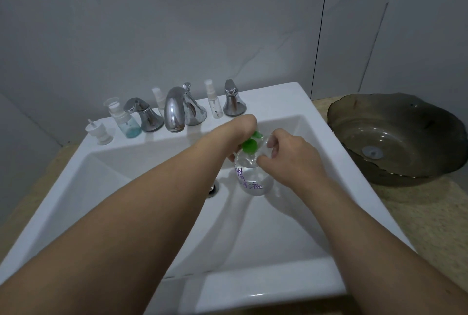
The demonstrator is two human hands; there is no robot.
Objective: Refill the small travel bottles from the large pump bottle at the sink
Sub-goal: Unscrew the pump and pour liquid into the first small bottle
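A large clear pump bottle (253,180) with purple handwriting and a green pump head (249,147) is held over the white sink (291,251). My left hand (240,128) comes from above and curls round the pump head and neck; its fingers are mostly hidden. My right hand (288,156) pinches a small clear travel bottle (268,143) right beside the green spout. Its thumb lies against the big bottle's shoulder. Whether liquid is flowing cannot be made out.
On the back ledge stand a chrome faucet (177,109), two handles (145,115) (233,100), two small spray bottles (158,98) (212,100), a capless bottle with blue liquid (126,123) and a loose white pump cap (99,133). A dark glass bowl (395,142) sits on the counter to the right.
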